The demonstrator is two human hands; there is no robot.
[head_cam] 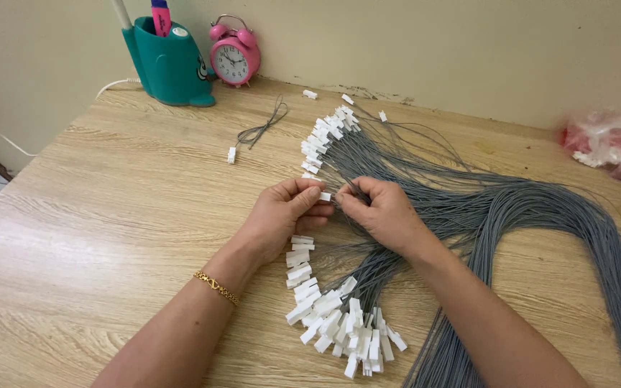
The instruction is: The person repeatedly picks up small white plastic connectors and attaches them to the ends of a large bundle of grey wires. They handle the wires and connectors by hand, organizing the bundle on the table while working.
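Two hands pinch at a bundle of grey cords with white clips.

The left hand point(287, 213) pinches a white clip point(324, 196); the right hand point(377, 209) grips a cord end just beside it, above the grey cord bundle point(512, 215), well in front of the pink alarm clock point(234, 52).

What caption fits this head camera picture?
Left hand and right hand pinch a small white plastic connector above grey wire bundle.

left hand point(282, 215) + right hand point(379, 212): pinch white connector point(324, 196) | grey wires point(512, 208) | wooden table point(109, 215)
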